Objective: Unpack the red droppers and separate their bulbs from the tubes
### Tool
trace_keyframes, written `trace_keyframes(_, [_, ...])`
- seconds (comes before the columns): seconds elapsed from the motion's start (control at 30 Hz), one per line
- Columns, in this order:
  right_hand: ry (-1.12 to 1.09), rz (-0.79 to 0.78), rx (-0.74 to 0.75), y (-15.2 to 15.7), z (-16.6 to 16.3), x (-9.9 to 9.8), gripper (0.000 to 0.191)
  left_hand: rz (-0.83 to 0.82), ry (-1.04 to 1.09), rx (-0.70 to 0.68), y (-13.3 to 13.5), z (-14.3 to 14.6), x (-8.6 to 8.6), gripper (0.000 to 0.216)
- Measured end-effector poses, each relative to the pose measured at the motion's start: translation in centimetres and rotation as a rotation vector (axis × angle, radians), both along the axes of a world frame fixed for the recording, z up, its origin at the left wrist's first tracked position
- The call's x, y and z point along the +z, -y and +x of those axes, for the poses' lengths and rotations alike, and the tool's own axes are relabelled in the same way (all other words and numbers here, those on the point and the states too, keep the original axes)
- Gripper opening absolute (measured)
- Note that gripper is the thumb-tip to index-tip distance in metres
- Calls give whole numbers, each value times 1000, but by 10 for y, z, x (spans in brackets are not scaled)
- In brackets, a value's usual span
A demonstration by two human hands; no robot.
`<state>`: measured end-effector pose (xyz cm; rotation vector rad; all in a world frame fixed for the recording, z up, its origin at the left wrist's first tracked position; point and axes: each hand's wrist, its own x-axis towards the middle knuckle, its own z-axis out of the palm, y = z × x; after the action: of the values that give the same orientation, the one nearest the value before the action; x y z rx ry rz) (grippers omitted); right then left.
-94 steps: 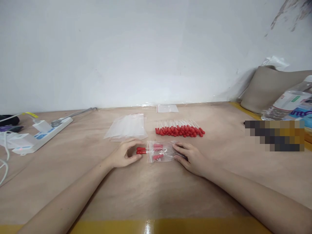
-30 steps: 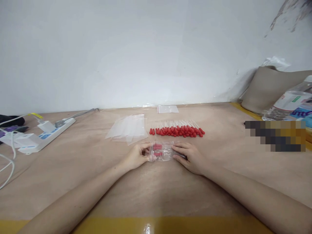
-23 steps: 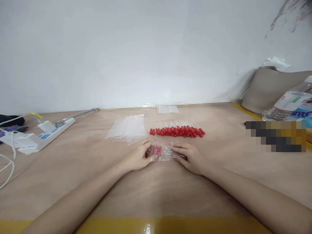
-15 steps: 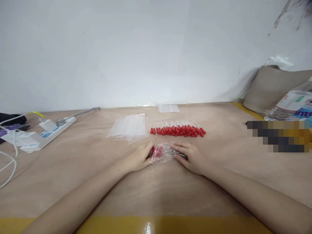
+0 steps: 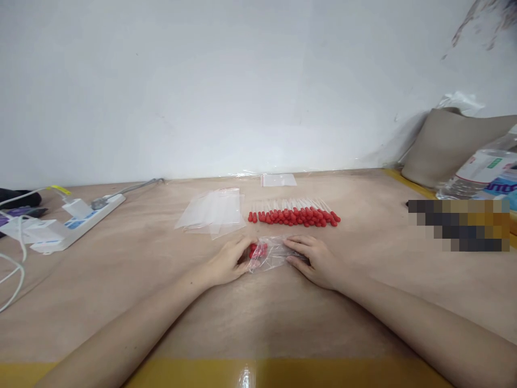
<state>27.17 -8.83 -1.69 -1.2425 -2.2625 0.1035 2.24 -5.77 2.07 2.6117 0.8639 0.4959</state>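
A clear plastic bag (image 5: pixel 274 254) lies crinkled on the table between my hands. Red heads of some sticks (image 5: pixel 258 250) show at its left end; whether they are all inside the bag I cannot tell. My left hand (image 5: pixel 232 260) curls round that end, thumb and fingers closed on it. At the other end, my right hand (image 5: pixel 313 258) grips the bag with bent fingers, which hide part of it. Just beyond lies a row of white sticks with red heads (image 5: pixel 294 216), heads toward me. Left of the row, flat clear zip bags (image 5: pixel 214 210) are fanned out in a pile.
One more small clear bag (image 5: pixel 278 180) lies by the wall. A white power strip (image 5: pixel 81 223) with plugs and cables is at the left. On the right are a plastic bottle (image 5: pixel 472 175), a grey-brown bent sheet (image 5: pixel 448 145) and a pixelated patch.
My left hand has shifted slightly to the left along with the red heads, and the bag's left end has moved a little. The right hand stays almost in place.
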Motion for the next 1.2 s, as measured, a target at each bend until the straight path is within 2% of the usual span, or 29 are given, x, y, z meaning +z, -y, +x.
trace_keyframes(0.17, [-14,0,-3,0,0,0,39,9,70,71,-1,0,-7,20])
trace_keyframes(0.33, [-14,-7,-5,1,0,0,37,-271,362,119,-7,-9,-10,21])
trace_keyframes(0.43, [-7,-6,-6,0,1,0,36,-431,403,137,-14,-25,6,21])
trace_keyframes(0.57, [8,-8,1,0,1,0,36,-496,311,267,-27,-64,46,26])
trace_keyframes(0.63, [12,-11,-1,0,0,1,36,-414,353,386,-33,-82,63,28])
trace_keyframes(0.7, [17,-13,-7,1,0,1,36,-227,488,529,-39,-90,73,32])
trace_keyframes(0.8, [21,-13,-9,1,0,1,36,38,643,615,-50,-73,69,33])
trace_keyframes(0.9, [21,-12,-4,1,0,1,36,118,570,466,-65,-33,52,26])
trace_keyframes(1.03, [31,-15,-6,0,0,2,36,340,238,306,-82,16,31,18])
trace_keyframes(1.1, [32,-4,-5,1,0,3,35,427,29,258,-88,29,26,15])
trace_keyframes(1.2, [48,17,6,1,0,3,35,469,-204,208,-92,36,24,15])
